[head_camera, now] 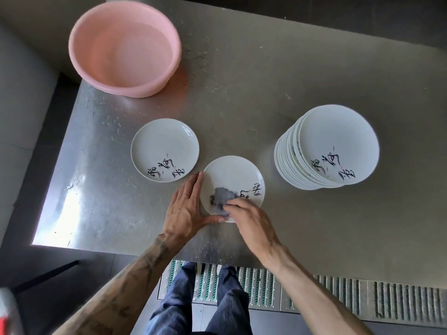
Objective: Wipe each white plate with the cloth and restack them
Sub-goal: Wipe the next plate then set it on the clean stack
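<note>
We press the grey cloth onto the near plate with our right hand, fingers closed on the cloth. Our left hand lies open, bracing that plate's left rim on the steel bench. A single plate sits just left; the plate stack stands right; a pink basin sits far left

Soft daylight; strong glare on the steel table toward eight o'clock. Edges bow with wide-angle distortion, corners dim, slight softness throughout.
</note>
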A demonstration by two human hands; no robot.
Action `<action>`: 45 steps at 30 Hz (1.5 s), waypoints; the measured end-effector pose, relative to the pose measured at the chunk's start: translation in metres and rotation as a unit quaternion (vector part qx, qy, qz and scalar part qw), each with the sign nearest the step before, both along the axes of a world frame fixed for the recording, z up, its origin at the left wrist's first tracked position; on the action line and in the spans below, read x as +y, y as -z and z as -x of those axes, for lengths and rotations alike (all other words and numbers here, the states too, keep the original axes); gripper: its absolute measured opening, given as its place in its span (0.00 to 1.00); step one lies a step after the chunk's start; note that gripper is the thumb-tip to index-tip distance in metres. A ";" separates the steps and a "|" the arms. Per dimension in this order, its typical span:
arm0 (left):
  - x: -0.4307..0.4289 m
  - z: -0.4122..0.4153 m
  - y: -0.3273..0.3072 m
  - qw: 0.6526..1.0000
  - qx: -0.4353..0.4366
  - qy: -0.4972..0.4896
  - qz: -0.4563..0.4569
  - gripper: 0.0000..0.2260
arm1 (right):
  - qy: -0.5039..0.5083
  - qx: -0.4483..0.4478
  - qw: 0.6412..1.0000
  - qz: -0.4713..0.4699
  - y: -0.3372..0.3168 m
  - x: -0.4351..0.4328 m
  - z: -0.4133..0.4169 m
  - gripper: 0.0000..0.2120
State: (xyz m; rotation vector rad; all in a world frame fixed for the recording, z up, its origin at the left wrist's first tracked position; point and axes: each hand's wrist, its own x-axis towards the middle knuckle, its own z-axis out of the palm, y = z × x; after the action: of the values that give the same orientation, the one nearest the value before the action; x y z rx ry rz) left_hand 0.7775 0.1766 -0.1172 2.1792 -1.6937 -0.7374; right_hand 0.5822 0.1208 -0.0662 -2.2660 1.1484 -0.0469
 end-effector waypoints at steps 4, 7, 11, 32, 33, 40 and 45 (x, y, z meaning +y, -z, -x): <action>0.001 0.000 -0.002 1.000 0.019 -0.003 0.001 0.61 | 0.008 0.040 0.996 0.077 0.005 -0.036 0.025 0.23; 0.001 0.002 -0.004 1.000 0.020 -0.009 -0.004 0.61 | -0.013 0.047 0.991 0.121 0.010 -0.073 0.018 0.26; 0.000 0.003 -0.004 1.000 0.007 -0.008 0.001 0.61 | -0.023 0.065 0.993 0.098 0.010 -0.089 0.009 0.29; -0.002 0.009 -0.006 0.999 -0.048 -0.012 -0.018 0.60 | 0.208 0.004 0.976 0.060 0.000 -0.008 0.028 0.12; -0.001 0.009 -0.006 0.999 -0.048 -0.012 -0.020 0.60 | 0.228 0.002 0.973 0.046 -0.003 0.005 0.023 0.12; -0.001 0.011 -0.006 0.998 -0.060 -0.007 -0.026 0.61 | 0.269 0.035 0.962 0.017 -0.011 0.031 -0.004 0.10; -0.002 0.010 -0.007 0.998 -0.067 0.011 0.000 0.60 | 0.156 -0.005 0.987 -0.030 -0.007 0.023 -0.016 0.11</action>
State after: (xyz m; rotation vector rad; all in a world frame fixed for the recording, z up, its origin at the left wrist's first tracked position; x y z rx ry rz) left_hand 0.7679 0.1745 -0.1103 2.2587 -1.7840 -0.6085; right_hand 0.5987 0.1435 -0.0593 -2.0117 1.4693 -0.1453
